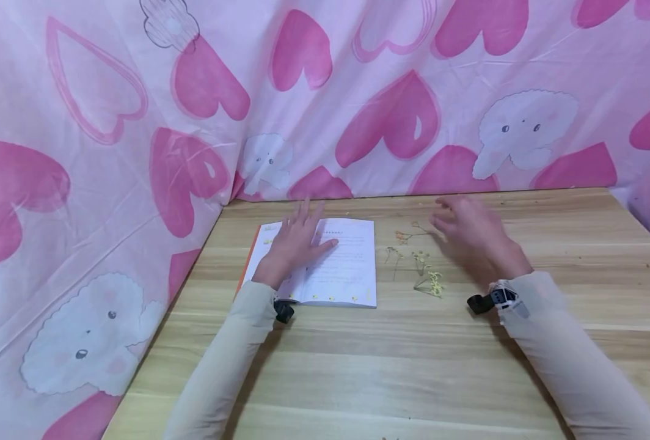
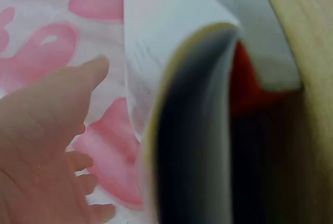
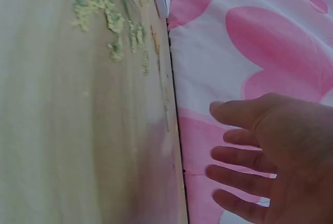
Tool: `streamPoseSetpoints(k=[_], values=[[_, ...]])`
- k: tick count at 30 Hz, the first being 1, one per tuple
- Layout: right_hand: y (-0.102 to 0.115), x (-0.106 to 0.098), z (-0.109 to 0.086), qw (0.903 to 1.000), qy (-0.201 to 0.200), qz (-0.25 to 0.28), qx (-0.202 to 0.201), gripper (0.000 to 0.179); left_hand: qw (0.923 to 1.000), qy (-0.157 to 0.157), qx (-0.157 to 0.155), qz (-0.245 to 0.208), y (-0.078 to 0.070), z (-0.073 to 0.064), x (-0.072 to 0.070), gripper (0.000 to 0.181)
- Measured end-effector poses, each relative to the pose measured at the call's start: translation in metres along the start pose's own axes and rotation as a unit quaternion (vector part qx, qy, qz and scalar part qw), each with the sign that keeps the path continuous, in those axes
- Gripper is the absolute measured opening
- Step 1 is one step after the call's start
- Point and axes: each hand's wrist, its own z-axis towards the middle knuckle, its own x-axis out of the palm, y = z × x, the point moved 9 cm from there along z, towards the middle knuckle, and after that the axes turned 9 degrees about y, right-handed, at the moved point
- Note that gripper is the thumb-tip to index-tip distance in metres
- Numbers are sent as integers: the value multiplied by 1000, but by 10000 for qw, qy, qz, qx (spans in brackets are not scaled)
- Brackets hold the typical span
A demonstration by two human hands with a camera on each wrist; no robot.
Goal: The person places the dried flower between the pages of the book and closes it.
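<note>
An open book (image 1: 347,263) with printed text and small yellow pictures lies on the table, its orange cover edge showing at the left. Over its left page and the middle fold, my left hand (image 1: 294,244) spreads its fingers and holds nothing. The left wrist view shows that hand (image 2: 47,130) beside the curved pages (image 2: 156,21). To the right of the book lie several small dried flower sprigs: an orange one (image 1: 404,236), and yellow-green ones (image 1: 435,285) nearer the front. My right hand (image 1: 473,229), slightly blurred, is just right of them, its fingers loosely extended (image 3: 244,156) and holding nothing.
A wooden table (image 1: 391,366) stretches beneath both arms. Pink heart-patterned cloth (image 1: 385,116) hangs along its back and left edges. Each wrist wears a dark strapped device (image 1: 503,298). Tiny crumbs dot the tabletop near its back edge.
</note>
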Motion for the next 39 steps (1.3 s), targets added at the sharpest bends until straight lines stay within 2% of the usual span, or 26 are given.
streamPoseSetpoints(k=[3,6,11,16,20,24,27,33,39], values=[[0,8,-1,9997,170,185,40,52,9980,285,118,-545,2,-5,6,106],[1,13,-3,9994,269,197,34,42,9939,647,223,-861,4,-12,11,105],[2,21,-5,9985,478,244,146,29,9864,1371,319,-853,6,-19,21,107],[5,24,-4,9986,491,134,133,24,9794,1799,389,-834,10,-22,31,125],[6,26,-1,9987,494,102,68,23,9813,1752,421,-677,13,-23,38,128],[8,26,1,9990,441,16,15,21,9863,1493,491,-510,10,-27,38,125],[7,27,2,9992,392,-86,49,18,9878,1410,445,-482,9,-30,40,124],[8,26,4,9992,306,-220,146,17,9889,1388,368,-379,8,-29,44,122],[13,27,2,9990,344,-301,-14,16,9891,1381,350,-375,9,-28,45,121]])
